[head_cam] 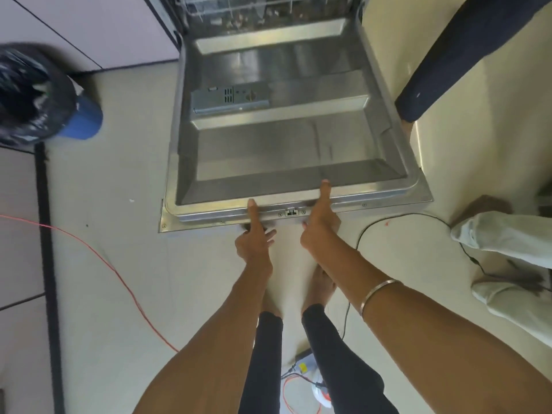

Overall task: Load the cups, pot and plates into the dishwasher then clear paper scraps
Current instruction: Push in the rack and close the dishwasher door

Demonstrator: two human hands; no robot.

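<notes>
Head view: both my hands, left (254, 238) and right (320, 224), grip the door (283, 138) edge; letting go early could drop it hard.

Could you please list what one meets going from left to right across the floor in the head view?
Black-lined rubbish bin → blue plastic bucket → thin orange cable → open stainless-steel dishwasher door, with the left hand and right hand gripping its front edge → black cable → pale trouser leg.
</notes>
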